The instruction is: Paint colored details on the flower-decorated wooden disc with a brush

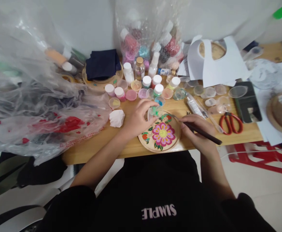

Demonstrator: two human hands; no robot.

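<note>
A round wooden disc (144, 144) bearing a pink flower design with green and orange leaves and buds lies at the table's front edge. My left hand (141, 116) is closed around a small clear cup (152, 112) with green material in it, tilted over the disc's upper left. Between the fingers of my right hand (196, 127) is a dark-handled tool (205, 133); its thin metal tip reaches over the disc's upper edge, and I cannot make out the tip's exact shape. A crumpled white tissue (117, 118) sits left of my left hand.
Several small cups and white-capped jars (158, 89) crowd behind the disc. To the right lie a white tube (194, 106), red-handled pliers (230, 123) and a black phone (248, 102). Plastic bags (83, 129) cover the left side; white paper (215, 72) stands at the back.
</note>
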